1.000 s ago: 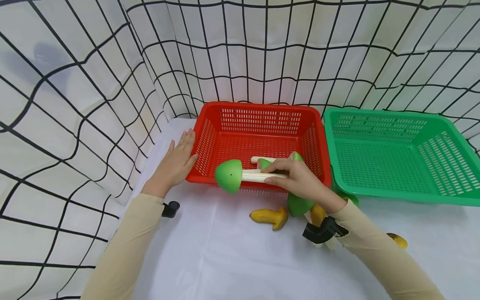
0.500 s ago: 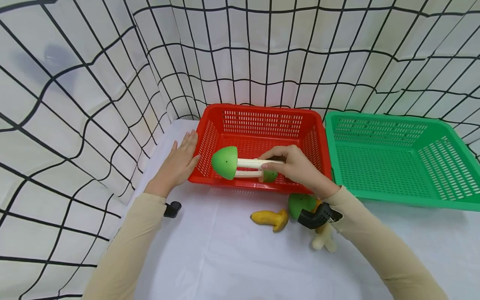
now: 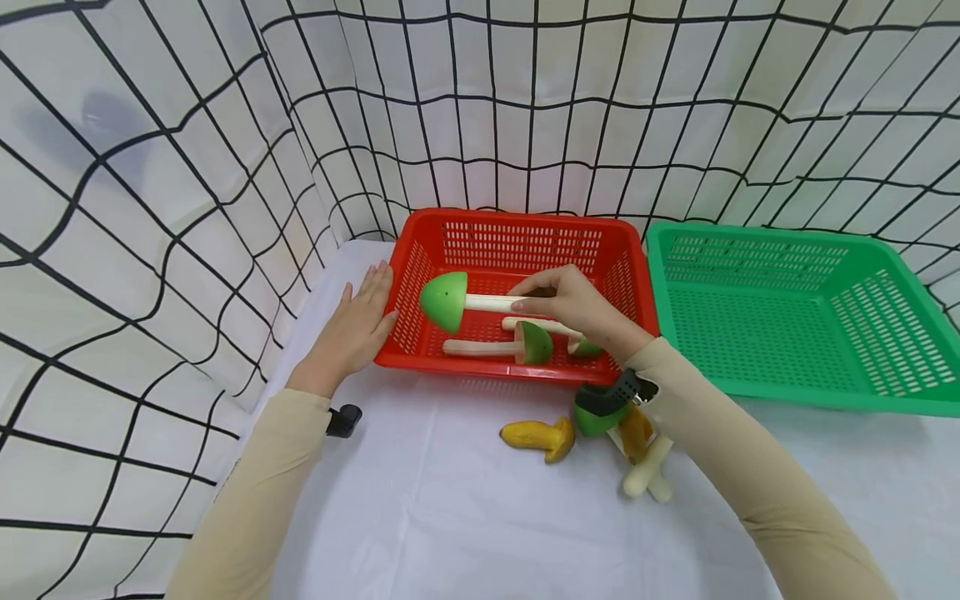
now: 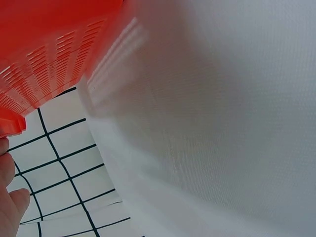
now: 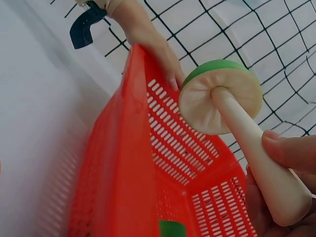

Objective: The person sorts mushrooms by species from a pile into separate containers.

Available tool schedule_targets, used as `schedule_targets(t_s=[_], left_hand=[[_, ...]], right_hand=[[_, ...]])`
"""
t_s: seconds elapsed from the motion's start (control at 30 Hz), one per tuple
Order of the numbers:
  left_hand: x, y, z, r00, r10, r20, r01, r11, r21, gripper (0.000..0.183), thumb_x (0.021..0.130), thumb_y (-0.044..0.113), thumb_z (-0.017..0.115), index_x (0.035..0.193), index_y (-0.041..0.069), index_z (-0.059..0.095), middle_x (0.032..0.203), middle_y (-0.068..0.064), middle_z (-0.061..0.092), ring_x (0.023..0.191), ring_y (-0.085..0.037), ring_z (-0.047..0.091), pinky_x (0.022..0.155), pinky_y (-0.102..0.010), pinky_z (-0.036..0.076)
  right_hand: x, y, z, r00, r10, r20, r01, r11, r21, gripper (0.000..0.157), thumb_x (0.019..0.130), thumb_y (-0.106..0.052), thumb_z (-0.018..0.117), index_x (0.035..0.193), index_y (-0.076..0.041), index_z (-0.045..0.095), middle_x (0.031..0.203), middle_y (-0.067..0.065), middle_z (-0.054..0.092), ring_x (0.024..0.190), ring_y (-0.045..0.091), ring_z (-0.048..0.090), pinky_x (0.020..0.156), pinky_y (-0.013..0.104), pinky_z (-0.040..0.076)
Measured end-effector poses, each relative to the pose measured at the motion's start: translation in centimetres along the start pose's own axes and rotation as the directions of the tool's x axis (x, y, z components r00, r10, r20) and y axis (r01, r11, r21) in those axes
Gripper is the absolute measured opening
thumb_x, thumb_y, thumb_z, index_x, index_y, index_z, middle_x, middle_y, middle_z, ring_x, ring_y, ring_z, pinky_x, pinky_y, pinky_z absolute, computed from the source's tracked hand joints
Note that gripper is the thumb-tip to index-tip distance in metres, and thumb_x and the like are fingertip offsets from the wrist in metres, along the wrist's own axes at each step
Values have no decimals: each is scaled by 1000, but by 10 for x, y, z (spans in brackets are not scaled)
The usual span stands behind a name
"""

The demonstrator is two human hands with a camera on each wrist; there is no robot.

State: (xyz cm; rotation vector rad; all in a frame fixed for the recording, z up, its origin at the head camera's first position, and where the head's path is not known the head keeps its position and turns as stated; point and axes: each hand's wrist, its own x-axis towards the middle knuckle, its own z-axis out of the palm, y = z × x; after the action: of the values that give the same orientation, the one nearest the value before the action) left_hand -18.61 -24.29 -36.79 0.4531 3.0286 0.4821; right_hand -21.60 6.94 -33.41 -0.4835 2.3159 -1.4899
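Note:
My right hand [image 3: 573, 307] pinches the white stem of a green-capped toy mushroom [image 3: 445, 302] above the red basket [image 3: 525, 372]. In the right wrist view the mushroom [image 5: 247, 133] shows its pale underside, with thumb and fingers around the stem. Below it in the basket lie two more green-capped mushrooms, one with its cap [image 3: 535, 343] near the front wall and another [image 3: 585, 345] partly under my hand. My left hand [image 3: 354, 327], fingers extended, rests against the basket's left side. Only some left fingers [image 4: 6, 168] appear in the left wrist view.
A green basket [image 3: 757, 333] stands to the right of the red one. On the white cloth in front lie a yellow mushroom [image 3: 536, 437] and a cluster with a green cap [image 3: 596, 419] and pale stems [image 3: 647, 471]. Black netting [image 3: 525, 104] rises behind and left.
My right hand has carried the mushroom back and slightly left, from the front rim to over the basket's interior. The mushrooms lying below are more exposed. My left hand keeps its place.

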Motion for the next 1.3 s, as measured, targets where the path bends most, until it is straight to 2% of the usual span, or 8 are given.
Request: schedule_targets(t_s=[0.13,0.23,0.33,0.47,0.6,0.8,1.03,1.3], left_hand=[[0,0,1,1000,-1,-1,1,1000,-2,64,100,22,37,149,-3,5,157,-16,5,144,-29,0,113,-52,0],[0,0,2,1000,-7,1,7,1000,-5,64,100,22,37,150,-2,4,157,-15,4,144,-28,-1,113,-52,-1],[-1,-1,2,1000,-14,9,14,1000,-5,64,100,23,36,150,-2,3,157,-15,3,144,-28,-2,113,-52,-1],[-2,-2,2,1000,-15,11,15,1000,2,64,100,23,36,150,-2,3,157,-15,3,144,-27,-2,113,-52,-1],[-1,-2,3,1000,-13,7,13,1000,4,64,100,23,36,150,-2,4,157,-15,4,144,-27,-2,113,-52,0],[-1,-2,3,1000,-14,4,14,1000,1,64,100,23,36,149,-2,4,157,-15,4,144,-28,-1,113,-52,0],[0,-4,2,1000,-9,-3,9,1000,2,64,100,22,36,149,-2,4,157,-15,4,144,-28,-1,113,-52,-1],[1,-2,1,1000,0,-9,0,1000,-10,64,100,22,37,150,-2,4,157,-15,4,144,-28,-1,113,-52,-1]], right_hand=[[9,7,-3,999,38,-7,-38,999,26,19,86,-15,70,103,-6,72,96,6,69,90,23,57,85,44,47],[15,15,-2,999,53,-1,-53,999,1,19,86,-15,70,103,-5,72,96,7,69,92,23,56,88,46,46],[22,22,0,999,32,0,-32,993,-113,18,86,-14,70,100,-4,73,93,6,69,87,21,55,81,39,48],[27,26,4,999,-27,17,31,953,-303,16,85,-13,70,96,-2,74,88,6,71,76,18,55,66,28,45],[28,25,8,998,-42,36,53,925,-375,16,85,-13,70,96,-1,74,87,7,71,71,16,55,62,25,44],[31,25,7,998,-41,40,53,928,-368,16,85,-12,69,95,-1,74,87,7,71,73,17,57,64,26,45],[38,22,10,998,-47,44,58,951,-305,16,85,-14,70,95,-3,75,87,6,71,75,17,58,64,26,46],[47,13,21,1000,-4,28,12,962,-274,16,85,-13,71,95,-1,74,88,8,71,72,15,56,61,24,44]])
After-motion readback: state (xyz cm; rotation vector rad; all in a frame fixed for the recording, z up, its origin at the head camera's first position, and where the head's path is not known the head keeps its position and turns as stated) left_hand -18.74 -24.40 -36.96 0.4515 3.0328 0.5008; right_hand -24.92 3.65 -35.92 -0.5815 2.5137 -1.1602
